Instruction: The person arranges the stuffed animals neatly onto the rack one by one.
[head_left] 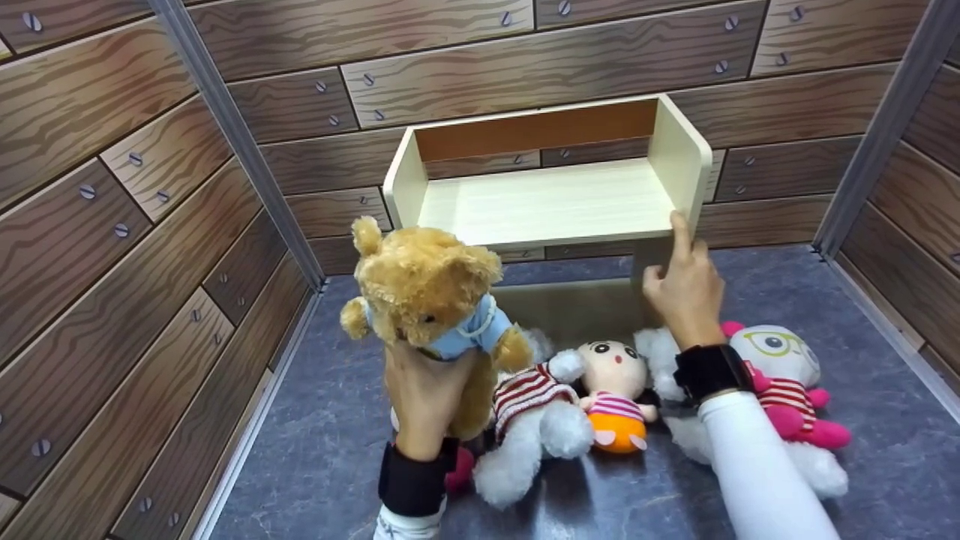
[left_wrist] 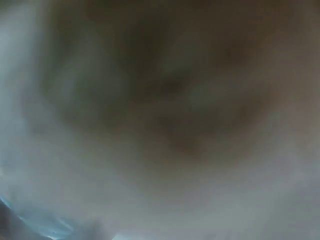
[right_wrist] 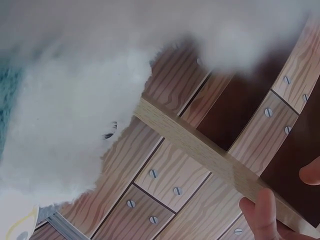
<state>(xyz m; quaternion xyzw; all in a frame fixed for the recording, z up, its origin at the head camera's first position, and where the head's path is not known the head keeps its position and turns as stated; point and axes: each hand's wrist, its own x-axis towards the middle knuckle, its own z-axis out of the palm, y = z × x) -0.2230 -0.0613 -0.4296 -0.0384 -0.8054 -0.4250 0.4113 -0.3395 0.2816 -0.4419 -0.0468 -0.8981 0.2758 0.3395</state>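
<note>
Starting closest, here's our left grip (head_left: 431, 390), clamped round the body of the teddy bear (head_left: 427, 281), which we hold up off the tabletop (head_left: 322, 435). Something pink (head_left: 459, 471) by that wrist is mostly hidden. Just beyond, the striped white plush (head_left: 536, 427), the orange-bottomed doll (head_left: 616, 397) and the pink plush in glasses (head_left: 787, 390) lie outside either grip; we'd call this early going: one toy up, not yet set down, these others left. Our right sleeve (head_left: 765, 465) cuts across another white plush (head_left: 821, 469). Past them, our right grip (head_left: 686, 292) has a finger at the front edge of the shelf (head_left: 555, 202); whether it closes on the side panel, we can't tell. Farther back, the bear masks the shelf's lower left. Our left wrist view's all blur; white fluff blocks much of the right's.
</note>
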